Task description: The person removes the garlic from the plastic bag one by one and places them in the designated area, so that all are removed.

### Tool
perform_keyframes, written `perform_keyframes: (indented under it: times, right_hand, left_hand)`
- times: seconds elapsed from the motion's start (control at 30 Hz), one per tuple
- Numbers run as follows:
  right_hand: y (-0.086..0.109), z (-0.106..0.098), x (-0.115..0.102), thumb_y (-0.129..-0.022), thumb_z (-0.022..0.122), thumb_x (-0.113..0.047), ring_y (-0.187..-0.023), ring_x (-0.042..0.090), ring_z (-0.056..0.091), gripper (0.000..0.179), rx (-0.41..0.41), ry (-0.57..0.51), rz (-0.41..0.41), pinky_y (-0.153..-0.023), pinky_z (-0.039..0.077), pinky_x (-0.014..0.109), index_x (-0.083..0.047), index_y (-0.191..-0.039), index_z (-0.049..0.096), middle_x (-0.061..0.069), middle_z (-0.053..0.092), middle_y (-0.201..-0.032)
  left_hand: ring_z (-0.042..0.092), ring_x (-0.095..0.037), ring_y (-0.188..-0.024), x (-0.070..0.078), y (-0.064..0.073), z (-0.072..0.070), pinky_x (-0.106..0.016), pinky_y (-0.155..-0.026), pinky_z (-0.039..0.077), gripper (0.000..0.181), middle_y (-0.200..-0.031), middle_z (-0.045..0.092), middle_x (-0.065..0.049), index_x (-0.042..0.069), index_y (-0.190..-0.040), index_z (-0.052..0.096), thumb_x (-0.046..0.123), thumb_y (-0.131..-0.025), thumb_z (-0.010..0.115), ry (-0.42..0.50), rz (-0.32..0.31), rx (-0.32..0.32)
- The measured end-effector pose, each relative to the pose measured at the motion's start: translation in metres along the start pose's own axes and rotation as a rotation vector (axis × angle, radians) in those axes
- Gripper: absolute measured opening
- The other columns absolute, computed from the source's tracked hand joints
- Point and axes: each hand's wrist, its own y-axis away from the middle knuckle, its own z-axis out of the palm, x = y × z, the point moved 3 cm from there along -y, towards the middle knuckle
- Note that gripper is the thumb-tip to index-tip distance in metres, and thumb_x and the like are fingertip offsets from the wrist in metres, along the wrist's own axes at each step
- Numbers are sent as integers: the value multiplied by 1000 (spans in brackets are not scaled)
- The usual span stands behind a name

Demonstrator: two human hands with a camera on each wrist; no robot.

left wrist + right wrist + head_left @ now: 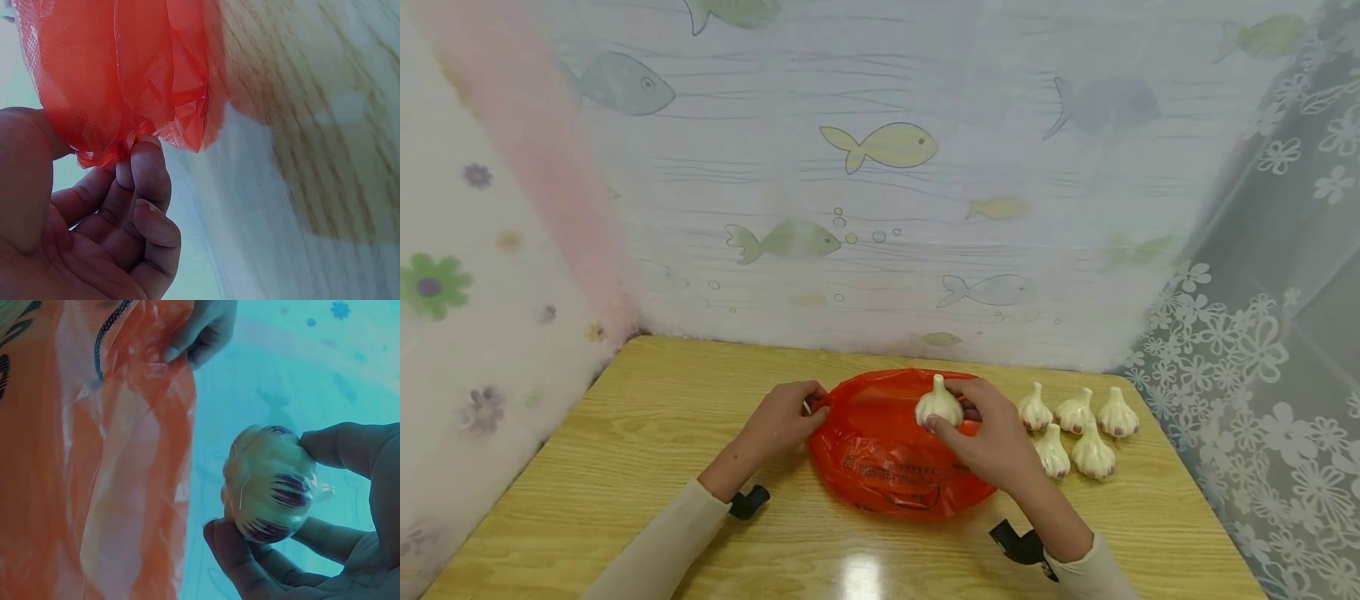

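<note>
A red plastic bag [891, 467] with dark print stands on the table, its wide mouth spread open. My left hand [786, 417] pinches the bag's left rim; in the left wrist view the thumb and fingers grip the gathered red film [125, 81]. Held between the thumb and fingers of my right hand [992, 433] is a garlic bulb [938, 406], stem up, over the right part of the bag's mouth. The right wrist view shows the bulb's purple-streaked underside [272, 487] beside the bag [137, 456].
Several more garlic bulbs [1092, 450] stand grouped on the table's right side, just beyond my right hand. The wooden table [700, 375] meets a fish-patterned curtain [880, 250] at the back. Patterned sheets also hang at the left and right.
</note>
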Motion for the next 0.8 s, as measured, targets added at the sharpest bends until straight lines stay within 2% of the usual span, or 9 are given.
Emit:
perform_keyframes:
  times: [0.1, 0.37, 0.47, 0.6, 0.8]
  right_hand:
    - [3, -6, 1, -95, 82, -19, -104, 23, 73, 49, 5, -17, -10, -86, 62, 32, -10, -140, 66, 9, 67, -126]
    - [12, -20, 5, -97, 80, -18, -107, 23, 74, 47, -21, -72, 1, -87, 60, 26, -8, -139, 64, 11, 66, -130]
    - [15, -25, 10, -97, 80, -18, -108, 23, 74, 47, -24, -62, 9, -89, 60, 26, -8, -140, 64, 10, 66, -130]
    - [20, -34, 15, -97, 79, -15, -109, 25, 72, 47, -2, -22, -23, -92, 60, 29, -6, -140, 64, 11, 66, -130]
    - [28, -48, 21, -98, 78, -15, -114, 30, 69, 46, 39, 12, -23, -95, 55, 18, -5, -140, 64, 12, 66, -134]
  left_hand:
    - [60, -12, -74, 0, 0, 0, -28, -66, 55, 10, -90, 69, 4, 11, -108, 75, 16, -99, 72, -1, -4, 1]
    - [61, -12, -74, 0, 0, 0, -28, -64, 56, 10, -90, 69, 3, 10, -108, 74, 15, -100, 72, 13, -18, -5]
    - [61, -12, -74, 0, 0, 0, -28, -64, 55, 10, -90, 69, 3, 10, -108, 74, 15, -100, 72, 12, -23, -4]
    - [60, -12, -73, -1, 0, 1, -28, -63, 55, 10, -91, 69, 3, 11, -108, 74, 16, -100, 72, 11, -23, -4]
    - [60, -12, -73, -1, 0, 1, -28, -63, 55, 9, -90, 68, 4, 11, -108, 74, 16, -100, 72, 10, -20, -2]
